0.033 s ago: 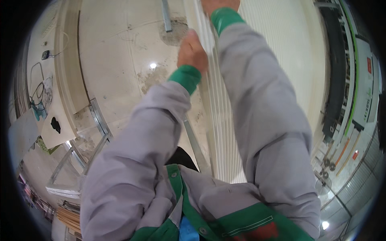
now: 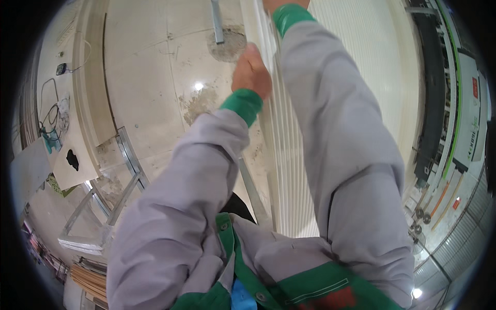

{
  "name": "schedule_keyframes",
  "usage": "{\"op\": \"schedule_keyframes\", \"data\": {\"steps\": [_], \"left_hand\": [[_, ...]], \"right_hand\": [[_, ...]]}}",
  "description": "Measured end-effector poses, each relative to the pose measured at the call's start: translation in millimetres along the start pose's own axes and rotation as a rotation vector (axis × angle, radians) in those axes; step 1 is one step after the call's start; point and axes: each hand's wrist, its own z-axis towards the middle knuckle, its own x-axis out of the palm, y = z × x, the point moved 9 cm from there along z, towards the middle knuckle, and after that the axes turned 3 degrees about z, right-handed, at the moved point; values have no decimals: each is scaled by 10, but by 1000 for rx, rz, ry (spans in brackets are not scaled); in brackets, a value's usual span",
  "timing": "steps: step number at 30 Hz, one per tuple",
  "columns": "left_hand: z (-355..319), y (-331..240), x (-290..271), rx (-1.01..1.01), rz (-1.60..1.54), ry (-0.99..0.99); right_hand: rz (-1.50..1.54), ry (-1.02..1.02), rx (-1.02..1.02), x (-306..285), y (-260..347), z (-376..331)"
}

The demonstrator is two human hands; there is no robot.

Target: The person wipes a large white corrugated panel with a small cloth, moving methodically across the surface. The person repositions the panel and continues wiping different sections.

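The ridged board (image 2: 292, 175) already lies flat, left hand (image 2: 252, 75) and right hand (image 2: 285, 4) near it; I can't tell their grip or what's left.

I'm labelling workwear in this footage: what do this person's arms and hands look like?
Both arms wear long, loose, creased light grey fabric sleeves with snug green cuffs. No markings show on them. The left hand is bare, without a glove; the right hand, mostly cut off by the upper edge, shows none either.

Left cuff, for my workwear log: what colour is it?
The left cuff is green; it shows best in the head view.
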Motion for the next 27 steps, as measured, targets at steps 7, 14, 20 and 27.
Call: {"op": "schedule_keyframes", "data": {"steps": [7,14,20,27], "left_hand": [[-63,-109,-75,-130,187,77],[151,-11,59,-80,183,56],[178,60,20,-67,232,-10],[59,117,68,-148,44,18]], "right_hand": [[-18,112,94,-149,-103,-590],[82,132,136,-1215,-420,-4208],[37,211,284,-2486,-271,-6977],[0,240,219,-1741,-419,-5544]]}}
